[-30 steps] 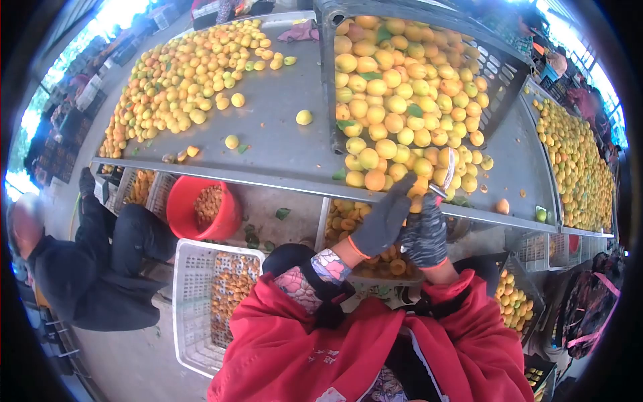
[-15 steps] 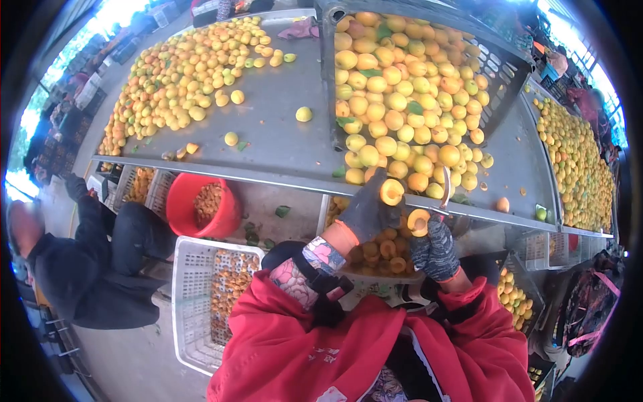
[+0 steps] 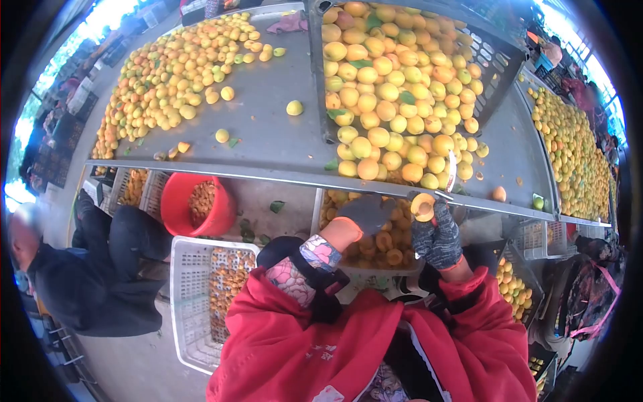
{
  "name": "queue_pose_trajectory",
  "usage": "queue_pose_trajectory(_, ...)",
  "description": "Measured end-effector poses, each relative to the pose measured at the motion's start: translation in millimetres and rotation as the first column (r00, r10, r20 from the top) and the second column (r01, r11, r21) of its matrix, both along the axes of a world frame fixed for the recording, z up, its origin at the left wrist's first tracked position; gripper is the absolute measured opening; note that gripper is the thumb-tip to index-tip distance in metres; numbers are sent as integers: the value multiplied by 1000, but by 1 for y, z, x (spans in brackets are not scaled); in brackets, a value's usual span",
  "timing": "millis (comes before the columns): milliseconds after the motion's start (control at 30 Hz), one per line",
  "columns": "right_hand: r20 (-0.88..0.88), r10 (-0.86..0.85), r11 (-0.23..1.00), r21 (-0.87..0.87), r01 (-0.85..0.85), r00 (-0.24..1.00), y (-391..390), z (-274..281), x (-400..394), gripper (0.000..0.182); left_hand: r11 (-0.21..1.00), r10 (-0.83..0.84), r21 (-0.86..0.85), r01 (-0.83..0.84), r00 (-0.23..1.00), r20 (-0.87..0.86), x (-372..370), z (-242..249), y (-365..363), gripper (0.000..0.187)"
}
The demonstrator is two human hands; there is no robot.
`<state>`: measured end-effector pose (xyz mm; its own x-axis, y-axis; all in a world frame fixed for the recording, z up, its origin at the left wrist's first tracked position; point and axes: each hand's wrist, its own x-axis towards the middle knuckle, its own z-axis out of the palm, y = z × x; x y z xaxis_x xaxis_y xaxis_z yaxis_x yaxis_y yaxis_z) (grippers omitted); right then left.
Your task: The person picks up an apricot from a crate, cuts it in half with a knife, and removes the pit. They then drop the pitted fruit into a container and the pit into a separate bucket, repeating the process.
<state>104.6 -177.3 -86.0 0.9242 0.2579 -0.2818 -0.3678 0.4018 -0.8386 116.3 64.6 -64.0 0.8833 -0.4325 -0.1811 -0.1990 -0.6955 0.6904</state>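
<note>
Head view: right hand (image 3: pixel 439 236), gloved, closed around a halved apricot (image 3: pixel 422 206) and a knife (image 3: pixel 451 175), blade pointing up. Left hand (image 3: pixel 365 213), gloved, palm down just left of it over the tray of halves (image 3: pixel 388 242); grip unclear.

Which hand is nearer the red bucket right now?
Left. The left hand hovers over the tray of halves, to the right of the red bucket. The right hand, holding an apricot half, is farther right.
</note>
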Motion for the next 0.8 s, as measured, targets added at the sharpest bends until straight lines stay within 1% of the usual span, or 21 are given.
queue_pose_trajectory(33,103,44,987,-156,-27,994,-1,-3,0,36,997,16,-75,-25,994,-112,1,16,2,51)
queue_pose_trajectory(67,197,95,947,-319,-28,976,-2,-6,0,38,926,88,-310,-214,923,-375,2,31,0,52)
queue_pose_trajectory(100,277,146,884,-467,0,950,-4,-9,0,39,772,74,-460,-438,781,-620,2,38,-2,53)
queue_pose_trajectory(133,275,179,924,-377,-65,945,4,16,-6,37,789,22,-548,-276,905,-424,3,32,-3,53)
queue_pose_trajectory(167,246,208,913,-396,-97,947,9,31,-8,36,796,-33,-597,-99,978,-206,3,22,-4,53)
queue_pose_trajectory(200,217,237,900,-415,-130,947,15,45,-10,35,753,-67,-651,-98,972,-224,2,22,-4,52)
queue_pose_trajectory(233,155,252,832,-539,-132,955,19,54,-8,34,707,-104,-701,-99,965,-241,1,23,-4,52)
queue_pose_trajectory(267,207,237,802,-594,-71,949,25,55,-3,31,611,-152,-732,-300,864,-481,-3,38,-6,51)
queue_pose_trajectory(300,256,224,765,-644,-7,941,31,57,1,29,515,-230,-696,-501,701,-675,-5,46,-7,50)
queue_pose_trajectory(333,414,184,781,-613,123,892,40,53,7,24,456,-203,-725,-517,732,-650,-5,44,-7,48)
queue_pose_trajectory(367,561,142,792,-559,246,816,49,53,12,20,395,-174,-752,-528,761,-625,-6,39,-8,46)
queue_pose_trajectory(400,519,44,812,-517,272,854,54,58,14,15,334,-142,-777,-533,787,-600,-6,35,-9,44)
queue_pose_trajectory(467,360,-100,929,-301,217,928,47,79,16,16,231,-247,-739,-632,697,-673,-5,32,-10,41)
queue_pose_trajectory(500,261,-152,962,-182,203,953,44,86,19,16,182,-303,-709,-681,647,-699,-4,31,-10,39)
queue_pose_trajectory(533,338,-197,973,-49,227,920,48,89,25,20,187,-320,-709,-680,640,-699,-4,30,-10,39)
queue_pose_trajectory(600,249,-300,949,171,263,921,58,104,26,25,205,-359,-706,-678,619,-699,-3,29,-12,38)
queue_pose_trajectory(633,200,-345,917,280,284,917,62,110,28,27,244,-317,-717,-653,645,-695,-3,28,-14,39)
queue_pose_trajectory(667,187,-358,905,311,290,915,64,109,31,32,282,-274,-726,-627,673,-687,-3,27,-16,41)
queue_pose_trajectory(733,266,-338,926,265,269,903,68,104,32,33,326,-205,-737,-593,716,-667,-4,22,-18,42)
queue_pose_trajectory(800,328,-336,936,221,274,883,71,94,36,36,341,-153,-736,-585,738,-657,-6,17,-18,43)
